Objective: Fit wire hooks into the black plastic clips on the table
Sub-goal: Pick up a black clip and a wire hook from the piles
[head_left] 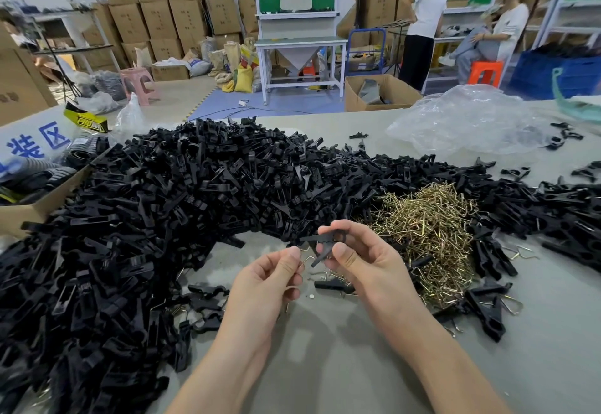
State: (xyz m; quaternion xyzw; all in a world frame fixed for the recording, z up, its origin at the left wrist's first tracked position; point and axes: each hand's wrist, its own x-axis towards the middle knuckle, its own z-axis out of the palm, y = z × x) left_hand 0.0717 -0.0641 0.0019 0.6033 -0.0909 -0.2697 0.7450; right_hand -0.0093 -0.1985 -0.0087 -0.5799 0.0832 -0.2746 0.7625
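Note:
My right hand [364,260] grips a black plastic clip [320,244] above the table, its jaws pointing left. My left hand [276,277] pinches a thin wire hook [305,259] between thumb and forefinger, just left of the clip and touching its lower jaw. A heap of brass-coloured wire hooks [429,234] lies right of my hands. A huge pile of black clips [162,212] covers the left and back of the table.
The grey table [325,348] shows bare surface near me. Loose clips with hooks [484,309] lie at the right. A cardboard box [29,208] sits at the left edge, a clear plastic bag [468,124] at the back right. Two people are by far benches.

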